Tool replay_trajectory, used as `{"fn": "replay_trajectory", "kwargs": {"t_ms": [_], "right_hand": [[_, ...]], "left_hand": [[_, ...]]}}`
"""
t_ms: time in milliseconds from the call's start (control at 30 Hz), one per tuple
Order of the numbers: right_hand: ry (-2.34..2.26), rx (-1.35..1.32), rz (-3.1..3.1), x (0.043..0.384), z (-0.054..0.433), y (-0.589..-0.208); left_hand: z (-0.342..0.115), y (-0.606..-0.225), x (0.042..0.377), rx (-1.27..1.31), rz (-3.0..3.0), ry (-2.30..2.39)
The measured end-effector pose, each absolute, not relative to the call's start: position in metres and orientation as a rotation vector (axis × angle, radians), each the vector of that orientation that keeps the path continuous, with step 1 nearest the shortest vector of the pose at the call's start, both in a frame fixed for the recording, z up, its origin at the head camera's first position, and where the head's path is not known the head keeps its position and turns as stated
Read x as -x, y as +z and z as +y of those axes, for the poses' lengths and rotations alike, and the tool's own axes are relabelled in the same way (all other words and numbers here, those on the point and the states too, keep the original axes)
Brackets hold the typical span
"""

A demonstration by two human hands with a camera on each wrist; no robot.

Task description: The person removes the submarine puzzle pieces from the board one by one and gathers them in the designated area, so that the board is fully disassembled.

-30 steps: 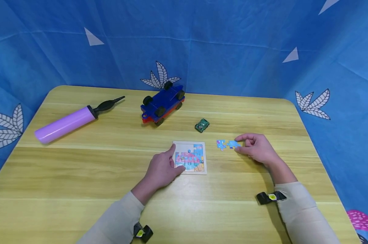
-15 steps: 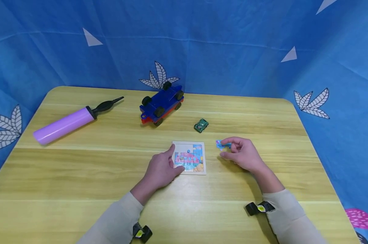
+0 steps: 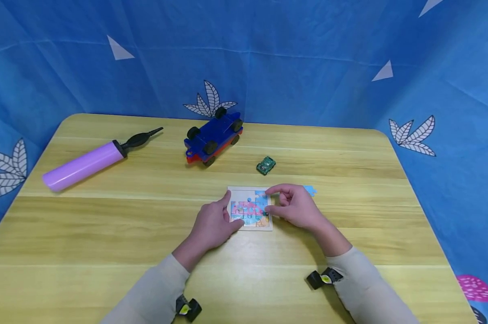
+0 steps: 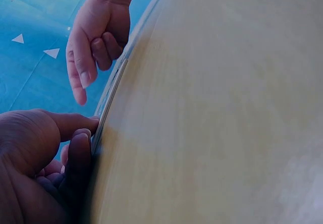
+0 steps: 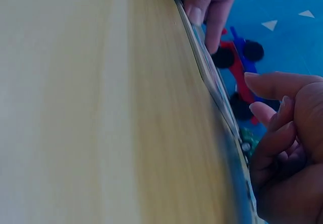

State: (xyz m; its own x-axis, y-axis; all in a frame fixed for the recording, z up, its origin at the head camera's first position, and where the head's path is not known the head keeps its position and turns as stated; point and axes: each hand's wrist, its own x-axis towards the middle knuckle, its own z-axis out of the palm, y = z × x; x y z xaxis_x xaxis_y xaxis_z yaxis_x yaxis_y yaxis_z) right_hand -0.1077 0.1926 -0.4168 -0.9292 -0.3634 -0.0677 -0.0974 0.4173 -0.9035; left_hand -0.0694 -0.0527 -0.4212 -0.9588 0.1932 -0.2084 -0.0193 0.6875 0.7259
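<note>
A small square jigsaw puzzle [image 3: 248,209] with a pale frame lies on the table, its upper left part bare and the rest filled with pink and blue pieces. My left hand [image 3: 211,225] holds the frame at its left side, index finger on the upper left edge and thumb across the lower edge. Over the frame's right edge hovers my right hand [image 3: 296,207], thumb and index finger apart, other fingers curled. The right wrist view shows nothing between those fingertips. Just behind this hand, a loose blue puzzle piece [image 3: 310,190] shows; the hand may cover another.
Behind the puzzle sits a small green toy car [image 3: 266,165]. A blue and red toy vehicle [image 3: 214,137] lies tipped with its wheels showing. At the left is a purple hand pump [image 3: 86,165] with a black nozzle. Blue patterned cloth [image 3: 308,67] hangs beyond the table.
My right hand has moved left from beside the loose pieces to the puzzle's right edge, uncovering one blue piece on its right. The left hand keeps its place on the frame.
</note>
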Motion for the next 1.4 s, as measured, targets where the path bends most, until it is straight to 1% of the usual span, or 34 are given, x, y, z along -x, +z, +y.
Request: {"fn": "replay_trajectory", "kwargs": {"t_ms": [333,833,1033,1400], "right_hand": [[-1.434,0.425,2.410,0.111,0.174,-0.423],[-1.382,0.397,2.389,0.115,0.168,-0.418],[-1.412,0.362,2.373,0.116,0.169,-0.420],[-1.448,0.384,2.401,0.115,0.171,-0.425]], "left_hand": [[-0.053,-0.420,0.068,-0.145,2.611,1.165],[-0.053,-0.417,0.070,-0.134,2.621,1.137],[-0.053,-0.418,0.070,-0.136,2.609,1.149],[-0.052,-0.419,0.069,-0.124,2.600,1.148]]}}
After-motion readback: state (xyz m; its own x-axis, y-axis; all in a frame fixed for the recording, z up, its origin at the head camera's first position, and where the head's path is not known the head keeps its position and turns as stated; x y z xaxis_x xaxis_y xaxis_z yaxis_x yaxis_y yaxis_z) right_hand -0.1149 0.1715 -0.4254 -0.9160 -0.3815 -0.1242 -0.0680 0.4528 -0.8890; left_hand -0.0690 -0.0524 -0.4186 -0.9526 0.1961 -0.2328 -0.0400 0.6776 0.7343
